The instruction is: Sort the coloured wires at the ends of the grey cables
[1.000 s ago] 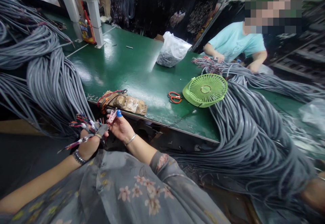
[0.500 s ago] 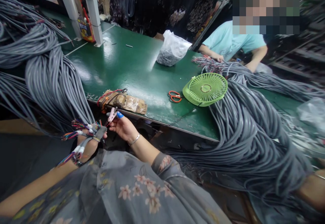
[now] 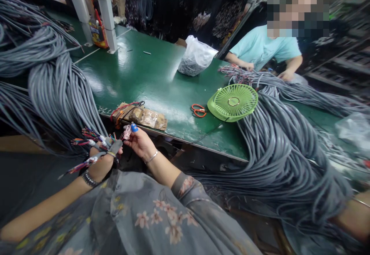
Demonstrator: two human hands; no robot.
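My left hand [image 3: 101,166] is closed around several grey cable ends [image 3: 115,147], from which thin coloured wires [image 3: 86,164] fan out to the left. Just right of it, my right hand [image 3: 140,145] pinches a small pale pink clip [image 3: 126,132] between thumb and fingers. Blue wrapping [image 3: 134,127] covers the thumb tip. The clip is beside the bared wire tips; whether it touches them I cannot tell. Behind my hands, a brown taped block [image 3: 148,118] with red and black leads lies along the bench edge.
On the green bench [image 3: 138,73] are orange-handled scissors [image 3: 198,110], a green fan [image 3: 233,101] and a plastic bag [image 3: 196,56]. Large grey cable bundles hang at left [image 3: 59,81] and right [image 3: 283,154]. Across the bench, a co-worker [image 3: 264,48] handles cables.
The pink clip has turned in my right hand, which is slightly closer to the cable ends. My left hand has tilted, shifting the coloured wires a little.
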